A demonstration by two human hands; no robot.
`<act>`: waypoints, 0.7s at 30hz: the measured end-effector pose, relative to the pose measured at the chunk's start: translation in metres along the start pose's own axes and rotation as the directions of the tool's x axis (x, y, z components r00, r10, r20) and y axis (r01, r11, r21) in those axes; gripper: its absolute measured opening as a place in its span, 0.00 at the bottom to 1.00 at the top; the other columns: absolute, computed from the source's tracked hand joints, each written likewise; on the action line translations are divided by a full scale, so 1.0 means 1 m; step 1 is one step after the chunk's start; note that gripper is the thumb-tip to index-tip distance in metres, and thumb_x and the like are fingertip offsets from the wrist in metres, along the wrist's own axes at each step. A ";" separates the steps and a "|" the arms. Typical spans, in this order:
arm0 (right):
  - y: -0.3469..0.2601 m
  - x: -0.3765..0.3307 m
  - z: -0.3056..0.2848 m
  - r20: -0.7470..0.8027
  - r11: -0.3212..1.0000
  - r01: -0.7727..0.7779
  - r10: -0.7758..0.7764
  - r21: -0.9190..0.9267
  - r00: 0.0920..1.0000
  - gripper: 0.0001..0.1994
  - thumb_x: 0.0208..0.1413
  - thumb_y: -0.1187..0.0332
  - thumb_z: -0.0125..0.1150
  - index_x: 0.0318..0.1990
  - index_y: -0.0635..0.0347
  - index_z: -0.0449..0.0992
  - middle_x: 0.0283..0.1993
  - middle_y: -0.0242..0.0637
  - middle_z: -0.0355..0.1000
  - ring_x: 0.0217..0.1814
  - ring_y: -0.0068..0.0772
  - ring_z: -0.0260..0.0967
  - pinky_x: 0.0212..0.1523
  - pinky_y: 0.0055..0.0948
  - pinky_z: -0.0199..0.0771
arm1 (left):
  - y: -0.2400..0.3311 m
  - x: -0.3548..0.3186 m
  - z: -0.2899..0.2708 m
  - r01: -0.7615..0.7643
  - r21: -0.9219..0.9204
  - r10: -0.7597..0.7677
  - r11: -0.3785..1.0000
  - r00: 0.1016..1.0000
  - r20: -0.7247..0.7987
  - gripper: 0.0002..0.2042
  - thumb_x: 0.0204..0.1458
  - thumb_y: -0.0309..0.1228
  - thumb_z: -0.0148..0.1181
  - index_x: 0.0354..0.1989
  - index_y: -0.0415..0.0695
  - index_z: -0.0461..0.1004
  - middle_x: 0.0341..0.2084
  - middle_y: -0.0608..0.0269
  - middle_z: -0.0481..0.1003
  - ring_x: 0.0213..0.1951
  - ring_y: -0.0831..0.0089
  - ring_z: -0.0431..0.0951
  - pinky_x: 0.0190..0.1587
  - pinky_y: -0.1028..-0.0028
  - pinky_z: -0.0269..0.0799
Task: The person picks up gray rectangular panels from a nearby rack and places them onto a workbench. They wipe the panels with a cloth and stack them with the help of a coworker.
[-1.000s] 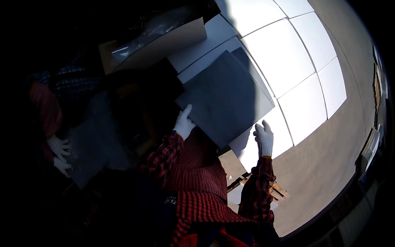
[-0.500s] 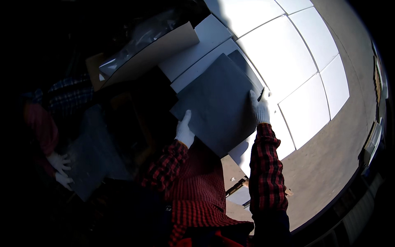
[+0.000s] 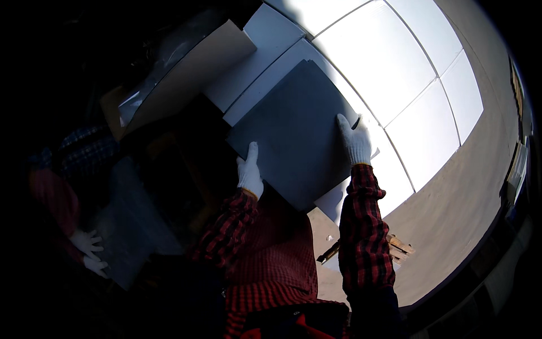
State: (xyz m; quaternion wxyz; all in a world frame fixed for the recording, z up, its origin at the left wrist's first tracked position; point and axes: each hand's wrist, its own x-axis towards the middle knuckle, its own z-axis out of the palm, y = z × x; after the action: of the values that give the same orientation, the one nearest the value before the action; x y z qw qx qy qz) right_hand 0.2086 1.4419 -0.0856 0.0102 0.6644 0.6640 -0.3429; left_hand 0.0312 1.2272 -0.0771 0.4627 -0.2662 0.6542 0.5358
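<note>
A flat dark grey sheet (image 3: 293, 135), roughly square, lies tilted in front of me over white boxes. My left hand (image 3: 250, 171), in a white knitted glove, grips its near left edge, thumb on top and the other fingers mostly hidden. On the right edge my right hand (image 3: 354, 140), gloved alike, closes on the sheet with its thumb on the upper face. A sliver at the sheet's far corner looks like a second sheet beneath; how many are stacked I cannot tell.
White boxes (image 3: 389, 62) sit close together at the far right. An open carton flap (image 3: 192, 73) with clear plastic stands at far left. Left of me, in shadow, a co-worker's gloved hands (image 3: 87, 244) rest on another grey sheet (image 3: 132, 220). A wooden pallet (image 3: 400, 248) lies on the floor.
The dark sheet has shifted over the one beneath, whose far right corner stuck out before and is now nearly covered. Both my hands keep their hold. The whole view has moved slightly.
</note>
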 end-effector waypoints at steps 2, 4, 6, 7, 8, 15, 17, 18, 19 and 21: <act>-0.017 -0.026 -0.001 -0.013 0.999 0.005 -0.006 -0.054 1.000 0.34 0.54 0.37 0.57 0.50 0.63 0.74 0.42 0.50 0.77 0.43 0.52 0.77 0.43 0.44 0.76 | -0.002 -0.001 -0.020 0.032 0.039 -0.029 0.999 0.997 -0.068 0.45 0.55 0.54 0.63 0.72 0.39 0.47 0.67 0.49 0.57 0.66 0.56 0.60 0.66 0.60 0.61; -0.012 -0.046 0.016 -0.133 0.984 0.015 -0.038 -0.175 0.990 0.34 0.53 0.37 0.58 0.50 0.62 0.75 0.44 0.47 0.74 0.44 0.48 0.74 0.45 0.43 0.75 | -0.014 0.001 -0.043 -0.048 -0.006 0.049 0.999 0.997 0.054 0.45 0.55 0.56 0.61 0.72 0.41 0.48 0.68 0.50 0.56 0.66 0.57 0.60 0.67 0.60 0.59; -0.013 -0.066 0.019 -0.122 0.958 -0.020 -0.015 -0.285 0.992 0.33 0.51 0.36 0.59 0.51 0.58 0.75 0.46 0.43 0.72 0.48 0.46 0.70 0.48 0.44 0.72 | -0.019 0.003 -0.058 0.066 -0.055 -0.065 0.996 0.998 0.005 0.45 0.55 0.58 0.59 0.72 0.43 0.49 0.68 0.53 0.57 0.66 0.57 0.61 0.68 0.59 0.59; -0.010 -0.071 0.021 -0.119 0.961 -0.006 -0.028 -0.277 0.993 0.33 0.50 0.37 0.60 0.50 0.59 0.75 0.46 0.42 0.71 0.48 0.45 0.69 0.48 0.43 0.71 | -0.025 0.008 -0.064 0.065 -0.088 -0.067 0.994 0.998 -0.012 0.44 0.56 0.59 0.57 0.73 0.44 0.49 0.69 0.56 0.57 0.66 0.58 0.60 0.68 0.60 0.57; -0.008 -0.077 0.024 -0.116 0.964 0.004 -0.036 -0.267 0.993 0.33 0.49 0.37 0.61 0.49 0.59 0.75 0.46 0.42 0.71 0.49 0.43 0.68 0.48 0.43 0.71 | -0.027 0.012 -0.072 0.045 -0.113 -0.040 0.993 0.998 0.041 0.43 0.57 0.59 0.55 0.73 0.45 0.49 0.69 0.58 0.56 0.67 0.58 0.58 0.70 0.60 0.54; -0.001 -0.068 -0.005 0.114 0.999 0.001 0.003 -0.036 0.994 0.33 0.48 0.36 0.62 0.42 0.62 0.77 0.43 0.46 0.74 0.46 0.47 0.74 0.48 0.42 0.74 | -0.036 0.005 -0.070 -0.037 -0.071 0.046 0.997 0.992 0.119 0.42 0.58 0.60 0.53 0.72 0.45 0.51 0.71 0.55 0.52 0.68 0.54 0.55 0.71 0.54 0.50; 0.004 -0.068 -0.004 0.187 0.999 -0.009 0.002 0.034 0.982 0.33 0.48 0.36 0.60 0.41 0.62 0.78 0.44 0.46 0.75 0.46 0.48 0.75 0.48 0.42 0.74 | -0.034 0.010 -0.075 -0.012 -0.054 0.021 0.998 0.983 0.181 0.41 0.58 0.59 0.54 0.72 0.45 0.52 0.70 0.54 0.53 0.68 0.54 0.55 0.71 0.54 0.50; 0.003 -0.067 -0.003 0.208 0.999 -0.015 0.008 0.032 0.978 0.33 0.48 0.36 0.60 0.43 0.62 0.77 0.44 0.45 0.76 0.47 0.46 0.75 0.48 0.42 0.74 | -0.033 0.011 -0.076 0.006 -0.057 0.004 0.998 0.984 0.176 0.41 0.57 0.59 0.55 0.72 0.44 0.52 0.70 0.55 0.53 0.68 0.53 0.55 0.71 0.53 0.50; 0.004 -0.066 -0.007 0.222 0.999 -0.024 0.016 0.032 0.975 0.34 0.49 0.36 0.60 0.45 0.61 0.77 0.45 0.44 0.76 0.49 0.45 0.75 0.49 0.42 0.74 | -0.032 0.007 -0.073 0.023 -0.056 -0.012 0.998 0.984 0.178 0.41 0.57 0.58 0.56 0.72 0.44 0.52 0.70 0.55 0.53 0.68 0.53 0.55 0.71 0.52 0.50; 0.002 -0.066 -0.012 0.266 0.999 -0.026 0.014 0.041 0.964 0.34 0.51 0.35 0.58 0.49 0.59 0.77 0.47 0.43 0.76 0.52 0.43 0.75 0.51 0.43 0.73 | -0.029 0.005 -0.072 0.079 -0.080 -0.060 0.994 0.975 0.215 0.41 0.57 0.57 0.57 0.71 0.44 0.53 0.69 0.55 0.54 0.67 0.53 0.55 0.71 0.52 0.49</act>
State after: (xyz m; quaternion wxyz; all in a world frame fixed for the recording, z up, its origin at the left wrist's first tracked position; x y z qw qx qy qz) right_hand 0.2237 1.3897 -0.0460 0.0877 0.6193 0.6421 -0.4433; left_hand 0.0310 1.1513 -0.0950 0.5362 -0.2505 0.5670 0.5729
